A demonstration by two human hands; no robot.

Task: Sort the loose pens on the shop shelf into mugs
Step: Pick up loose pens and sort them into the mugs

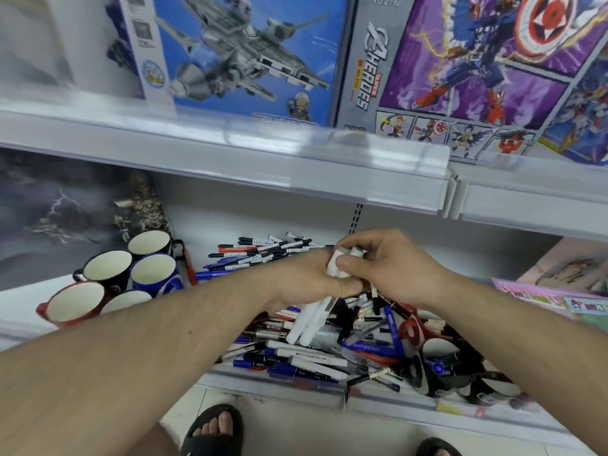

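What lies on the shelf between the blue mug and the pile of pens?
In the head view, a red marker lies between the blue mug and the pile of pens; otherwise bare shelf.

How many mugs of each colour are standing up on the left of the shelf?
Black mugs: 2, the back one and the one in front of it
Blue mug: 1
Red mug: 1
Mug behind the left arm, colour hidden: 1
Total: 5

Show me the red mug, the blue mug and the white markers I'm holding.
red mug [67, 319]: head view, on its red outer wall.
blue mug [171, 284]: head view, on its side.
white markers [307, 324]: head view, on barrels below hands.
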